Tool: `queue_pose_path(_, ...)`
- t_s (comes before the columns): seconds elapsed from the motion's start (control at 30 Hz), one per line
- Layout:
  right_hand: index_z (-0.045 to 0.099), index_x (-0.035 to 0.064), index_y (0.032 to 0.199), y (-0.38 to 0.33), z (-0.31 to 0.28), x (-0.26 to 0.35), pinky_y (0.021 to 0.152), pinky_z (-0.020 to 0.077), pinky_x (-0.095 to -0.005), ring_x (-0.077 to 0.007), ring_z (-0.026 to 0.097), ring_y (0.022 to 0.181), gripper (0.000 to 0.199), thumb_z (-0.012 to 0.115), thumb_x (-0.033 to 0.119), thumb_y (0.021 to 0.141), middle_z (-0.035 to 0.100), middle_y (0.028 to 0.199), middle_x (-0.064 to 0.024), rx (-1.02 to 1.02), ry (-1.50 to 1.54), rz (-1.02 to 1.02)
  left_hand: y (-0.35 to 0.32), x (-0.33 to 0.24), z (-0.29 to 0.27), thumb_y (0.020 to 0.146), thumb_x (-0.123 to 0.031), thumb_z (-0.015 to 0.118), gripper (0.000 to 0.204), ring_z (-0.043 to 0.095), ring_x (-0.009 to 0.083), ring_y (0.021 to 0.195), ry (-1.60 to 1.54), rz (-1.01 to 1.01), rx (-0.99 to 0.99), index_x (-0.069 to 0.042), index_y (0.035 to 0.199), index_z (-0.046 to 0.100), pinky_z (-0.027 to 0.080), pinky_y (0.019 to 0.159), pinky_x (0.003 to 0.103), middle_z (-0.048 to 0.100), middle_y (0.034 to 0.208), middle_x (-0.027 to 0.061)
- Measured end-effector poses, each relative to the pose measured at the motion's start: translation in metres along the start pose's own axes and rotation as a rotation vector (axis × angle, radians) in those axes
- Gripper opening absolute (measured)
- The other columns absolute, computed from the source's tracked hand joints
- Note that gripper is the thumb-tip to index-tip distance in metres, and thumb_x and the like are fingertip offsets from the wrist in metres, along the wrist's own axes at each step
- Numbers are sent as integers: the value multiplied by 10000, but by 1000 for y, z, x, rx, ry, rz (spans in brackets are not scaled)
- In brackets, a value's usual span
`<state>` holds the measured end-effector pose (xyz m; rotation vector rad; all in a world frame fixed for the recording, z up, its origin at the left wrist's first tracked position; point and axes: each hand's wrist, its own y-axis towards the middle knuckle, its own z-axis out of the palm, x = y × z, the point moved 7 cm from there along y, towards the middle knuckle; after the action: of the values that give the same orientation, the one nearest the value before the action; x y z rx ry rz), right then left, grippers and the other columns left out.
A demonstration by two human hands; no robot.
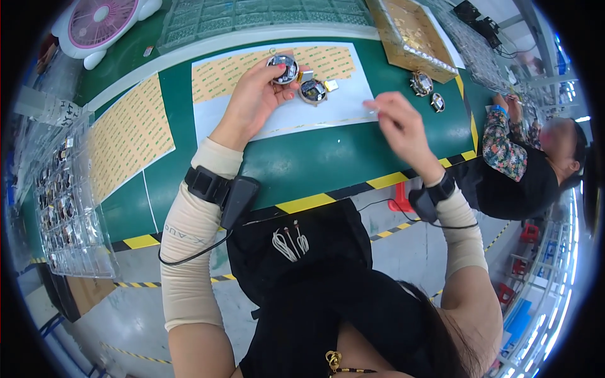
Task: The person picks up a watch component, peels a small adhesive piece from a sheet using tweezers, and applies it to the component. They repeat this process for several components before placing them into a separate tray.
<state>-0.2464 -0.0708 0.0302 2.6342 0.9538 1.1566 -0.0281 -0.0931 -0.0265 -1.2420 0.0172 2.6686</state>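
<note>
My left hand [255, 94] is closed around a round electronic module [282, 68] with a dark circuit face and a pale rim, raised over the white sheet [277, 123]. Close beside its fingertips lies an opened round housing [313, 91] with circuitry inside and a small yellow-and-silver part [331, 85] at its edge. Whether a ribbon joins the two rounds I cannot tell. Off to the right, my right hand [401, 123] hovers near the sheet's right edge, its thumb and forefinger pinched together. A tiny pale bit seems to be between them, too small to name.
Tan sheets of stickers [129, 135] lie at left and under the work. Two more round modules [422, 83] sit right, below a cardboard box [416, 38] of small parts. A clear tray [66, 201] of modules stands far left, a pink fan [101, 22] behind. A co-worker [529, 157] sits right.
</note>
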Motion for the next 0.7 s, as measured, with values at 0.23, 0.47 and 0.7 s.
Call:
queue_pose_path(0.23,621,51,985,-29,41,29,582,447,-264,-186,556,701,360,506,-90,675,528,885,-77,260,-199,-147,2,0,1,889,-114,404,358,521,132,772,36,2,26,12,1224,401,454,693,239,532,1118,189)
queue_pose_path(0.47,619,47,989,-24,38,27,589,453,-263,-186,562,704,353,503,-94,687,533,878,-74,241,-202,-167,4,2,0,889,-120,410,355,524,137,779,29,-6,31,16,1216,409,458,700,246,536,1112,190)
queue_pose_path(0.7,615,30,947,56,-74,-17,594,446,-263,-152,566,622,160,587,66,795,601,724,-67,-323,-260,62,5,0,5,895,-116,388,322,563,148,766,-54,-13,79,22,1183,428,483,708,255,562,1060,201)
